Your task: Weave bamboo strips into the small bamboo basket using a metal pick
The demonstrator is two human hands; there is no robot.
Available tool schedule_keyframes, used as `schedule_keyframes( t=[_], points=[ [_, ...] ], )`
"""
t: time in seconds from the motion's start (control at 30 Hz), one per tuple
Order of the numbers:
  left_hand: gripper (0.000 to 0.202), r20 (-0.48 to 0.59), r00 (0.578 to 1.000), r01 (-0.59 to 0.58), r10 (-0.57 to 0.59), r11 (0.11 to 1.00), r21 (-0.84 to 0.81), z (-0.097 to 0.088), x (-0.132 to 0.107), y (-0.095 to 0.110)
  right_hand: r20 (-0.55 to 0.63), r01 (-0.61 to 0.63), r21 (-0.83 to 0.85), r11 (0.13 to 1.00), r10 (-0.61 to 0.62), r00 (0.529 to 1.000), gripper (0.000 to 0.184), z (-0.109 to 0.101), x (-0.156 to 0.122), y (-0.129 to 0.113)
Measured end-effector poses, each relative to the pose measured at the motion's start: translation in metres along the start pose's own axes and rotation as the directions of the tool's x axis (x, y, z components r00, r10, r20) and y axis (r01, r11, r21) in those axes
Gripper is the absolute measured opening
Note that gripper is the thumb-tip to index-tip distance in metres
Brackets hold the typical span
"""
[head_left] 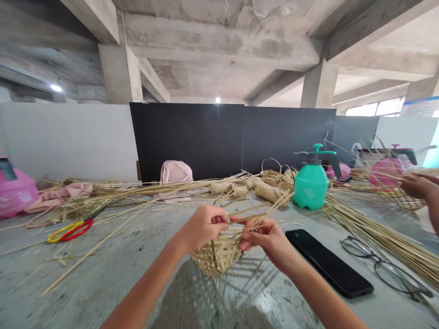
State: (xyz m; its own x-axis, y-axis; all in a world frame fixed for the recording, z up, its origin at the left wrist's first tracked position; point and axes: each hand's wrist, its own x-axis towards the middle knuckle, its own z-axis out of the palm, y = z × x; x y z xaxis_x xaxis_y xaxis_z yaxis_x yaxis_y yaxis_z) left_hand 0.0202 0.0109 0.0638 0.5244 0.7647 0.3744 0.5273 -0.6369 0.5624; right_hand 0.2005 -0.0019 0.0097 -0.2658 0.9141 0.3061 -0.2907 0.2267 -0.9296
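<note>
- Wearer's woven basket (215,256): one
- Wearer's left hand (206,226) and right hand (266,238): two
- Green pump sprayer (310,187): one
- Pink pump sprayers (16,194): at least two
- Smartphone (327,261): one
- Eyeglasses (374,258): one pair
- Scissors (81,224): one pair
- Pink backpack (177,172): one
- Lit lamps (56,87): two

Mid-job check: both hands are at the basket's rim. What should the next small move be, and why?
I'd probably tuck one of the loose strips into the basket at its rim. The right hand appears to be pinching them, their ends stick out past the weave, and the left hand is closed at the rim, so it could steady the basket.
</note>
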Motion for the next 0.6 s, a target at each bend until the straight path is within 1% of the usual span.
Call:
schedule_keyframes(
  t=[0.1,0.2,0.23,0.27,0.33,0.4,0.43,0.5,0.6],
  points=[
    [0.013,-0.013,0.999,-0.03,0.031,0.998,0.061,0.002,0.0,0.0,0.0,-0.01,-0.003,1.0,0.01,1.0,0.021,0.0,0.001,0.0],
    [0.02,-0.045,0.993,-0.101,0.113,0.972,0.213,0.006,-0.001,0.002,-0.019,-0.007,-0.027,1.0,0.006,1.0,0.023,0.0,0.002,0.002],
    [0.021,-0.057,0.991,-0.106,0.124,0.96,0.257,0.008,-0.001,0.003,-0.027,-0.001,-0.029,1.0,0.001,1.0,0.023,0.0,0.002,0.002],
    [0.021,-0.073,0.99,-0.093,0.119,0.952,0.291,0.01,-0.002,0.003,-0.033,0.005,-0.029,1.0,-0.006,0.999,0.023,0.0,0.002,0.003],
    [0.019,-0.109,0.992,-0.025,0.063,0.947,0.322,0.013,-0.002,0.004,-0.034,0.021,-0.031,0.999,-0.022,0.999,0.022,0.0,0.001,0.003],
    [0.017,-0.142,0.99,0.048,-0.003,0.947,0.318,0.014,-0.002,0.004,-0.024,0.033,-0.043,0.999,-0.034,0.999,0.023,0.0,0.001,0.004],
    [0.017,-0.144,0.99,0.058,-0.013,0.949,0.311,0.014,-0.001,0.003,-0.025,0.033,-0.048,0.998,-0.034,0.999,0.023,0.0,0.001,0.004],
    [0.017,-0.118,0.993,0.027,0.008,0.957,0.29,0.013,-0.001,0.003,-0.046,0.017,-0.048,0.999,-0.02,0.999,0.025,0.0,0.001,0.005],
    [0.015,-0.014,0.997,-0.065,0.07,0.969,0.237,0.006,-0.001,0.001,-0.087,-0.013,-0.031,0.999,0.01,0.996,0.028,-0.001,0.001,0.006]
  ],
)
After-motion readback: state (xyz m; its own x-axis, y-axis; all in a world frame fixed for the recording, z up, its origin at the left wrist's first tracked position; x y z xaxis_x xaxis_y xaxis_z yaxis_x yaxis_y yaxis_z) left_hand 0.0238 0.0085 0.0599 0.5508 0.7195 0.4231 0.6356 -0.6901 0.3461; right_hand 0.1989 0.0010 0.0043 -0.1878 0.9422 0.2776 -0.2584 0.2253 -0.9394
